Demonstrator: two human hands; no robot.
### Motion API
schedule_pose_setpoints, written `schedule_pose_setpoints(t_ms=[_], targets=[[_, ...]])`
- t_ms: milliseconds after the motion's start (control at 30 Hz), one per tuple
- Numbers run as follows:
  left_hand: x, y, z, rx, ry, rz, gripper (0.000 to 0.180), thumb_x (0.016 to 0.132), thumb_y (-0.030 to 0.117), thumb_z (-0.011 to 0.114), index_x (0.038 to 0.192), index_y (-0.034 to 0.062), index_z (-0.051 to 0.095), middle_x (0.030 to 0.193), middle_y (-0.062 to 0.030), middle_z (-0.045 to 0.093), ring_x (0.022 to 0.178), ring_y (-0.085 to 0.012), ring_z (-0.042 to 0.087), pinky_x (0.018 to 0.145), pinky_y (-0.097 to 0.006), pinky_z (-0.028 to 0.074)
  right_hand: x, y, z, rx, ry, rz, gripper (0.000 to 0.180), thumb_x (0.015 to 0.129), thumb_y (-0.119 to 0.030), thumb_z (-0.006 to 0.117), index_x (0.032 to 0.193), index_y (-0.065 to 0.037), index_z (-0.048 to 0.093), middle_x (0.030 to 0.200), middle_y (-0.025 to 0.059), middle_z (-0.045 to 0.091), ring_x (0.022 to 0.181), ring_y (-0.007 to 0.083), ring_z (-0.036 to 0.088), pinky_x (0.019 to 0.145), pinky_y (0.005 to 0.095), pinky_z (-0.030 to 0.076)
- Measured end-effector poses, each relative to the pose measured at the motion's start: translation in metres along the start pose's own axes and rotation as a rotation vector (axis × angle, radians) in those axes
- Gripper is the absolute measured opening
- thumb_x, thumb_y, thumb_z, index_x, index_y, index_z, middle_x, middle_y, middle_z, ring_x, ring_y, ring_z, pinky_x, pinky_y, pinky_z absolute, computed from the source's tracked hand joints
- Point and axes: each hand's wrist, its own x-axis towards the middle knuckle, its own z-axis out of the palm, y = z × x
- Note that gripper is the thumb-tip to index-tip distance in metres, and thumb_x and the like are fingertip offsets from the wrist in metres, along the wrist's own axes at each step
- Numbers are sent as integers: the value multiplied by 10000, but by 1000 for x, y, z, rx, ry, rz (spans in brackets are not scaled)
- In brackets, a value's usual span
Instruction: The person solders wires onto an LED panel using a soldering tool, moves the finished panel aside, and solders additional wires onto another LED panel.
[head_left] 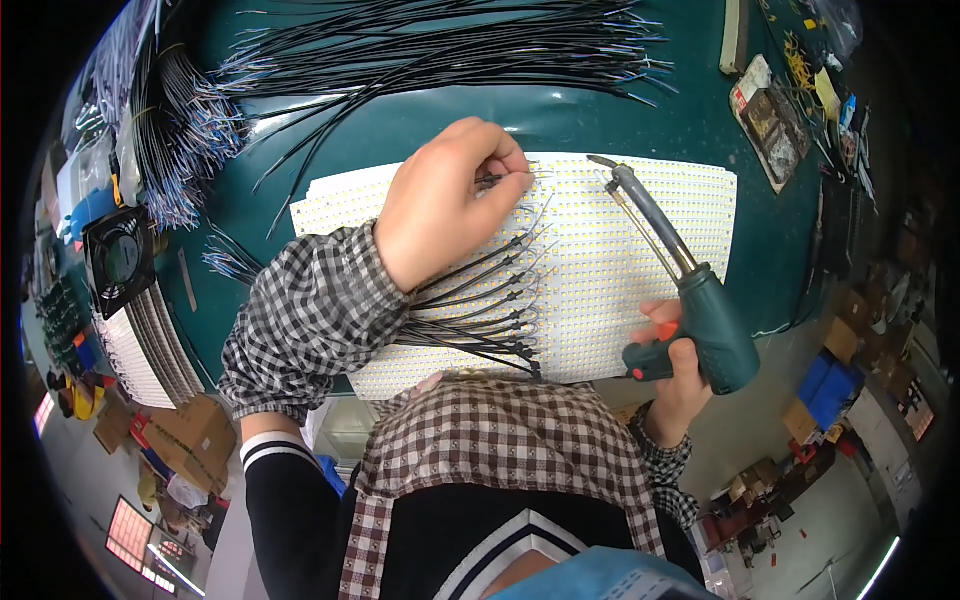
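Observation:
A stack of white LED boards (640,250) with rows of small yellow dots lies before me on the green table. At the board's far edge, my left hand (445,195) pinches the end of a black cable (487,181), whose thin bare wires rest on the board. Several black cables (470,312) run from under my left sleeve to the board's middle, their wire ends spread on it. My right hand (682,375) grips the handle of a dark green soldering gun (720,330) with a red trigger. Its tip (603,162) hovers over the far part of the board, right of the left hand.
Long black cables (450,50) lie across the back, with another bundle (185,150) at far left. A black fan (120,258) stands by a second board stack (150,345). At back right sits a stained tray with a dark block (775,125). Cardboard boxes (190,440) stand below left.

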Motion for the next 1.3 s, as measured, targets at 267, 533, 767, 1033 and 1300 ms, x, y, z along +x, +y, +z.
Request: schedule_pose_setpoints(t_ms=[267,533,767,1033,1300], targets=[[1,-2,5,-80,-5,-65,102,775,59,678,812,6,599,810,-39,546,689,-83,520,589,-216,425,-3,1,-1,-2,-19,19,543,851,-402,636,1077,81,537,943,176,596,884,275,628,622,316,566],[-3,3,13,77,115,72,86,752,51,653,783,23,577,762,-56,552,639,-148,549,571,-254,450,-7,1,-1,-7,-47,62,524,845,-385,638,1059,84,545,971,204,611,847,263,637,627,320,564],[-2,4,15,158,129,134,101,740,77,647,764,48,553,765,-93,551,643,-274,591,561,-363,469,-9,-1,1,-11,-83,104,504,841,-378,646,1031,80,552,950,199,604,838,260,625,663,332,561],[-1,4,14,163,103,119,108,723,76,651,757,46,553,758,-93,550,630,-268,583,556,-360,467,-13,0,-1,64,-105,171,289,805,-141,654,993,64,575,907,149,613,816,217,618,717,334,537],[-1,6,13,117,107,85,102,716,74,648,744,46,555,757,-91,552,636,-251,592,562,-348,473,-10,8,-7,8,-225,75,464,768,63,659,1202,80,495,840,100,637,812,178,622,773,317,505]])
